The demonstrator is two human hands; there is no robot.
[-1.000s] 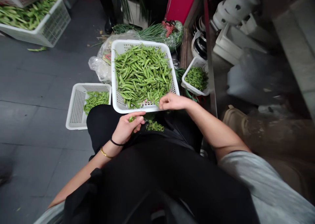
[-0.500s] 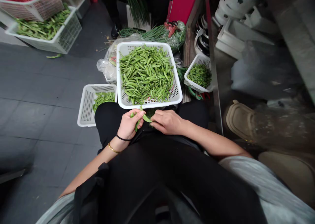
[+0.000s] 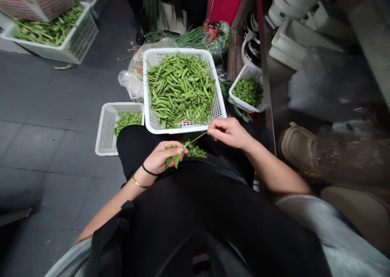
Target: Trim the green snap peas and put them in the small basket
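Your right hand (image 3: pixel 228 133) has drawn away from your left since the earlier frame and now sits just off the near corner of the large white perforated plastic basket (image 3: pixel 176 49). Its thumb and forefinger pinch a thin, pale green fibre (image 3: pixel 195 139), which runs in a straight line down to the small bunch of bright green pea pods (image 3: pixel 173 160). Your left hand (image 3: pixel 161 157) curls closed around that bunch, above your black trousers (image 3: pixel 134 141).

The large basket holds a deep heap of loose green pea pods (image 3: pixel 181 88). Left of it sits a smaller white perforated plastic basket (image 3: pixel 103 130) with a thin layer of green pods (image 3: pixel 128 119); right of it, another small white plastic basket (image 3: pixel 243 104) holds fine green trimmings (image 3: pixel 248 91). A loose pile of green scraps (image 3: pixel 195 151) lies on your lap, just in front of the large basket.

The main risk, as I judge it, is the fibre: pull at a bad angle and it could snap partway along the pod. A loose left-hand grip could let pods drop, while a right hand swinging back could catch the basket rim and jolt the heap.
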